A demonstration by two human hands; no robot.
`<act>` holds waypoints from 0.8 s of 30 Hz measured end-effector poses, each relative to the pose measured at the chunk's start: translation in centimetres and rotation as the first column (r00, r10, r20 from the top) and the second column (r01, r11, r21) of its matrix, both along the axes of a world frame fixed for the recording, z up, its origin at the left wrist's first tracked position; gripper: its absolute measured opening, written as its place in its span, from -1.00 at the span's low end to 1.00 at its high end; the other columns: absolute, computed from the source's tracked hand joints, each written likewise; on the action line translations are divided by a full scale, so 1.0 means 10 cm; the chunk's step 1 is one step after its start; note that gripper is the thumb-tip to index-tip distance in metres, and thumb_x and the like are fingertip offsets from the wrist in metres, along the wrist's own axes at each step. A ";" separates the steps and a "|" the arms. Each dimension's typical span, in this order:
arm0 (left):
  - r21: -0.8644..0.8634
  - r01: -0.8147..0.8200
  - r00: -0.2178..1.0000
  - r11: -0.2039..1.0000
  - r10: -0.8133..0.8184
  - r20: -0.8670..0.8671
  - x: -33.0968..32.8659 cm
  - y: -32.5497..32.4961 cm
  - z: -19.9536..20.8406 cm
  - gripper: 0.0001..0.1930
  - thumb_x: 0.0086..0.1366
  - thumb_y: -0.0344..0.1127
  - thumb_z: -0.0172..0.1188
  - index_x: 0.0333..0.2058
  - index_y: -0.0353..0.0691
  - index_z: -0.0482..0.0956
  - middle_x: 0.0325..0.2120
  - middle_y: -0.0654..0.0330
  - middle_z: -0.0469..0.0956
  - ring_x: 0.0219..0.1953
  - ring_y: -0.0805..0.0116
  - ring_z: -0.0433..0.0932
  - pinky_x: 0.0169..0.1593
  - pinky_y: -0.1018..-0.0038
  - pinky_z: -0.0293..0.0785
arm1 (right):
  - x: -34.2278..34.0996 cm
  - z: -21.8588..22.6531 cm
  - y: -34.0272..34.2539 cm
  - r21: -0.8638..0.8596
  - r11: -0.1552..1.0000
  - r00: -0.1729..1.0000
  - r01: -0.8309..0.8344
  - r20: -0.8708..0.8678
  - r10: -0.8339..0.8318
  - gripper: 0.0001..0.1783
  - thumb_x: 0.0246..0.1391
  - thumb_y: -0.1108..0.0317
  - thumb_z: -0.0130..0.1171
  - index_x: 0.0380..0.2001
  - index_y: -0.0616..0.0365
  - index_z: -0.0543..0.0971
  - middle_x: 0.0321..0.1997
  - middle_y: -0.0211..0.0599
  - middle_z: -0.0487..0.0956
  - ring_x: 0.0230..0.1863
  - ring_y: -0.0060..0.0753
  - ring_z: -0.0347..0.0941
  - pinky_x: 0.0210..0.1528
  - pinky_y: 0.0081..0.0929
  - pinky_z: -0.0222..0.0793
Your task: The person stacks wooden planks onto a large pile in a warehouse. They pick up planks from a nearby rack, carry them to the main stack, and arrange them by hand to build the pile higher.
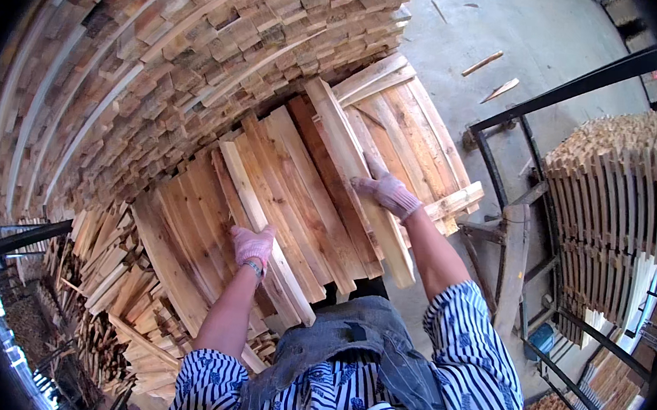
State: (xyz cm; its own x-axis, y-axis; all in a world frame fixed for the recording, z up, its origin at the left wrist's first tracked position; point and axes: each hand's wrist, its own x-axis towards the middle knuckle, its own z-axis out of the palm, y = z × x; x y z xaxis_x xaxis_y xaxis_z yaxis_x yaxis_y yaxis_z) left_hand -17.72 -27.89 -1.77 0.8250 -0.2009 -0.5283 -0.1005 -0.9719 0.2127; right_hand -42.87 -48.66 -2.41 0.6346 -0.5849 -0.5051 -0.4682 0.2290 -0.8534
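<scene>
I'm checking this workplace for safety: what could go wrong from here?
The board under the right hand lies over other planks, its near end jutting out, so it might slip. The bare forearms, close to wood edges, could get scratched. Wood scraps on the floor might trip someone.

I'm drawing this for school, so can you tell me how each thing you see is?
Left hand: gloved, on the left board; grip unclear
Right hand: gloved, on the right board; grip unclear
Left board: over the board row
Right board: over the row; lifted or resting, unclear
Board row: side by side
Big timber stack: layered
Wood heap: jumbled
Floor sticks: loose
</scene>
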 end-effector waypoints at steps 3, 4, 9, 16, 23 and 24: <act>-0.008 0.026 0.999 1.000 -0.026 0.037 0.05 0.04 -0.19 -0.05 0.01 0.00 0.50 0.17 -0.49 0.16 0.17 -0.30 0.36 0.23 -0.13 0.40 0.29 0.24 0.34 | 0.18 -0.13 0.08 -0.034 0.993 0.988 -0.111 -0.112 0.107 0.04 0.17 -0.10 0.17 0.47 0.26 -0.07 0.49 0.18 0.11 0.50 0.09 0.04 0.49 -0.23 -0.01; 0.003 -0.003 1.000 1.000 0.003 0.005 0.05 0.01 -0.16 -0.04 0.00 0.00 0.50 0.17 -0.49 0.16 0.17 -0.30 0.35 0.24 -0.13 0.39 0.29 0.24 0.34 | 0.21 -0.27 0.11 -0.141 0.985 0.988 -0.099 -0.131 0.080 0.03 0.16 -0.08 0.18 0.46 0.24 -0.05 0.46 0.20 0.15 0.47 0.12 0.09 0.46 -0.18 0.03; -0.014 -0.031 0.996 0.999 0.032 0.082 0.07 0.10 -0.28 -0.02 -0.03 0.01 0.50 0.18 -0.48 0.15 0.18 -0.30 0.35 0.24 -0.13 0.38 0.30 0.24 0.33 | 0.44 0.35 0.32 -0.465 0.865 0.914 -0.188 -0.406 -0.020 -0.18 0.20 0.20 0.12 0.43 0.06 0.01 0.26 0.20 0.38 0.31 0.22 0.32 0.29 0.01 0.30; 0.021 -0.011 1.000 1.000 0.010 0.028 0.03 0.00 -0.22 -0.05 -0.03 0.02 0.48 0.14 -0.48 0.16 0.18 -0.31 0.34 0.23 -0.12 0.40 0.29 0.21 0.33 | 0.10 0.29 -0.19 -0.446 0.879 0.888 -0.168 -0.456 -0.061 -0.20 0.19 0.43 0.00 0.46 -0.18 0.01 0.13 0.10 0.49 0.06 0.12 0.54 0.06 -0.03 0.46; -0.060 -0.064 0.998 0.996 0.065 0.020 0.01 0.08 -0.23 -0.03 -0.02 -0.08 0.51 0.18 -0.47 0.11 0.23 -0.30 0.28 0.26 -0.09 0.35 0.31 0.23 0.31 | 0.28 -0.18 0.22 -0.521 0.840 0.882 -0.153 -0.456 -0.122 -0.21 0.15 0.23 0.10 0.41 0.04 0.08 0.16 0.15 0.40 0.13 0.26 0.45 0.11 0.06 0.41; -0.012 -0.089 0.996 0.996 0.089 -0.002 0.01 0.06 -0.22 -0.03 -0.02 -0.08 0.51 0.19 -0.47 0.11 0.24 -0.30 0.27 0.27 -0.10 0.35 0.31 0.24 0.30 | 0.22 -0.19 0.19 -0.490 0.864 0.906 -0.116 -0.410 -0.110 -0.21 0.15 0.24 0.10 0.41 0.05 0.07 0.15 0.17 0.41 0.12 0.25 0.46 0.11 0.04 0.41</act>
